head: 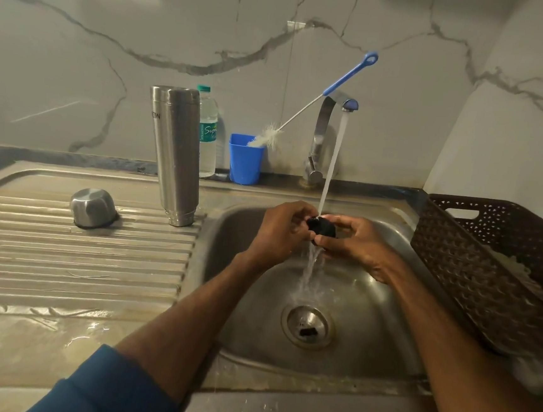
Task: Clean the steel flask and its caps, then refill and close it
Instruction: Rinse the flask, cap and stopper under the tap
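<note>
A small black inner cap [322, 227] sits between both my hands over the sink bowl [369, 313], right under the running tap stream [331, 165]. My left hand [282, 233] pinches its left side and my right hand [355, 242] curls round its right side. The steel flask [176, 154] stands upside down on the ribbed drainboard [62, 253], at its right end. A steel outer cap [93, 207] lies mouth down further left on the drainboard.
A steel tap [322, 134] rises behind the sink. A blue cup [244, 159] holds a bottle brush [322, 95] with a blue handle. A plastic water bottle [208, 131] stands behind the flask. A brown plastic basket [488, 267] sits at the right.
</note>
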A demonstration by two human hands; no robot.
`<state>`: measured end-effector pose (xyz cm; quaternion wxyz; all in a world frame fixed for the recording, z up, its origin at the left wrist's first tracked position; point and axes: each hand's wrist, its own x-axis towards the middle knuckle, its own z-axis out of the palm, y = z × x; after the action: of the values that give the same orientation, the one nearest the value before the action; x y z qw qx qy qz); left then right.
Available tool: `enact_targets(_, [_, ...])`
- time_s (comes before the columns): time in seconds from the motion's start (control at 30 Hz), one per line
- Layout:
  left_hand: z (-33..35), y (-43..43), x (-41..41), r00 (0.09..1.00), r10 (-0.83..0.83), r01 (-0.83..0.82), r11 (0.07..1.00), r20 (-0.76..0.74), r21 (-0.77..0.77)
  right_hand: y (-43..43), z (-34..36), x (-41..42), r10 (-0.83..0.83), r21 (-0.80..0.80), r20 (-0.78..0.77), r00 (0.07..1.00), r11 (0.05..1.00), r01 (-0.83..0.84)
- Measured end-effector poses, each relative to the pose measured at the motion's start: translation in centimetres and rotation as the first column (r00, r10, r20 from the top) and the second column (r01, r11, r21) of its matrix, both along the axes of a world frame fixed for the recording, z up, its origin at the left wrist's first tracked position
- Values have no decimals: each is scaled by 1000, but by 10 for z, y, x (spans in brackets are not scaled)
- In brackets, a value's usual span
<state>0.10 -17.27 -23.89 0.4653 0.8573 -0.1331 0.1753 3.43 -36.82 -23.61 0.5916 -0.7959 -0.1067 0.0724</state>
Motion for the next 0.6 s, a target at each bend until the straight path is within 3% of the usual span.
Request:
enact_targets(0.13, [-1, 0, -1, 1000, 6, -8, 995, -27, -101, 9, -2, 5, -45, -171, 192, 980, 982, 78])
enact_targets(0.3, [-2, 0, 1, 998, 2, -14, 979, -57, -204, 19, -3, 6, -97, -170, 271, 958, 975, 147])
enact_targets(0.6, [-2, -1, 0, 998, 27, -38, 975, -52, -218, 25, -1, 5, -130, -153, 314, 941, 971, 185])
